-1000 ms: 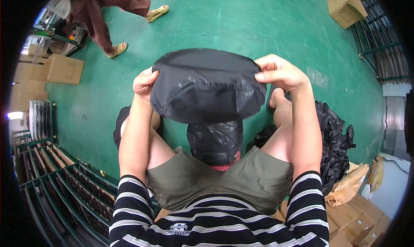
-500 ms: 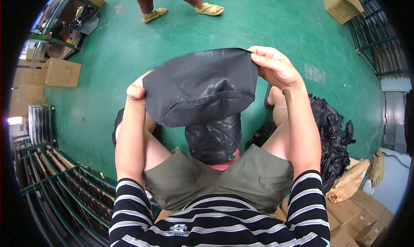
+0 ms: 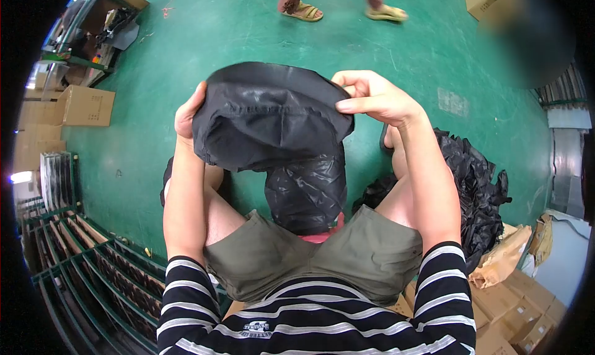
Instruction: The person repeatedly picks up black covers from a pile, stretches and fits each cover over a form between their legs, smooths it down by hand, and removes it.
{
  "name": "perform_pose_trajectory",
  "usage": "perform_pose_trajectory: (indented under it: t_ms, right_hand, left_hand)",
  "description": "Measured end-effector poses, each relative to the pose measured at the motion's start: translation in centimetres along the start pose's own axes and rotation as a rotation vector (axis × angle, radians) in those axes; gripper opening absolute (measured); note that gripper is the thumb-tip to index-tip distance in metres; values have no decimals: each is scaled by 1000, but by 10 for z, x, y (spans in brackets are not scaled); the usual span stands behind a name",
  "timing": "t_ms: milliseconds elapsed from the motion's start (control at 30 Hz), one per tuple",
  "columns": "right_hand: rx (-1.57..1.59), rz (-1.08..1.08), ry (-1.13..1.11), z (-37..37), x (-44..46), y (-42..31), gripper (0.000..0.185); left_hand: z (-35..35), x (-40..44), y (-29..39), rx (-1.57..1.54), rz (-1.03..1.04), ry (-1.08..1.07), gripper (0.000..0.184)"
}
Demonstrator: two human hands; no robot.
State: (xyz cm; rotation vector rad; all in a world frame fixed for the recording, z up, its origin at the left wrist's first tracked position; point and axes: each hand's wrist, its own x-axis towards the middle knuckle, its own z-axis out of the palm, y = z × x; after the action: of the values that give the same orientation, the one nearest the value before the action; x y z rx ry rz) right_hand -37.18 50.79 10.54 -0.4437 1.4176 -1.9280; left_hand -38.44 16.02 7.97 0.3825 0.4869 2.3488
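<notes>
A black fabric cover with a stitched seam is held up in front of me, its upper rim spread between both hands. My left hand grips its left edge, fingers mostly hidden behind the cloth. At the right edge, my right hand pinches the rim between thumb and fingers. Below the cover, between my knees, stands something wrapped in shiny black plastic, with a bit of pink showing under it. Beside my right leg lies a heap of crumpled black material.
Green racks stand at left, with a cardboard box farther up. More cartons and brown paper lie at lower right. Another person's sandalled feet cross the green floor ahead. A blurred dark round shape covers the upper right.
Both hands have shifted the cover slightly left and tipped it, so its rim shows more. The other person has walked rightward. The blurred dark shape has appeared at upper right.
</notes>
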Motion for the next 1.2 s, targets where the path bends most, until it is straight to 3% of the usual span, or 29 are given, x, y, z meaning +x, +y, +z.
perform_pose_trajectory:
  t_ms: [100, 267, 400, 500, 567, 600, 667, 700, 733, 767, 800, 833, 867, 933, 967, 1033, 1167, 1200]
  right_hand:
    - [-456, 165, 138, -20, 13, 24, 17]
    - [-203, -80, 391, -20, 26, 38, 24]
    - [43, -197, 446, -10, 18, 21, 25]
    - [-157, -152, 314, -18, -1, 16, 22]
    - [-78, -120, 204, -18, -21, 9, 20]
    - [47, -160, 132, -10, -31, 8, 23]
    - [-62, -122, 120, 27, -55, -3, 35]
    - [-242, -21, 33, 32, -66, -8, 36]
    - [-317, 158, 111, 45, -79, -4, 28]
    - [-313, 229, -136, 60, -86, -13, 24]
    - [-373, 322, -143, 75, -99, -17, 28]
    - [-503, 378, -125, 90, -110, -15, 31]
    - [-300, 511, -127, 107, -117, -25, 32]
    - [40, 408, -403, 108, -127, 3, 23]
    - [16, 430, -386, 108, -126, 16, 26]
    - [-81, 413, -326, 101, -118, 42, 31]
    - [-119, 501, 55, 50, -79, 113, 26]
    - [66, 524, 203, 38, -67, 131, 24]
  left_hand:
    - [7, 3, 2, -11, -2, 31, 50]
    - [-4, 7, 12, -5, -31, -30, 48]
    - [-16, 1, 20, 13, -67, -52, 48]
    - [-31, -16, 19, 89, -74, -32, 48]
    - [-24, -25, 16, 137, -112, -53, 47]
    - [-14, -32, 13, 203, -128, -45, 46]
    - [5, -53, 14, 358, -215, -35, 49]
    - [29, -64, 12, 511, -289, -1, 54]
    - [50, -76, 10, 667, -363, 31, 59]
    - [51, -95, 15, 886, -441, 51, 65]
    - [17, -129, 33, 1009, -440, -155, 42]
    - [93, -96, -2, 871, -397, -196, 36]
    - [89, -99, -1, 1069, -394, -434, 36]
    - [22, -147, -18, 1626, -117, -187, 39]
    - [44, -137, -25, 1627, -113, -182, 39]
    - [85, -114, -40, 439, -808, 187, 30]
    - [-19, -91, -67, 366, -756, 477, 25]
    - [-34, -78, -68, 400, -736, 560, 22]
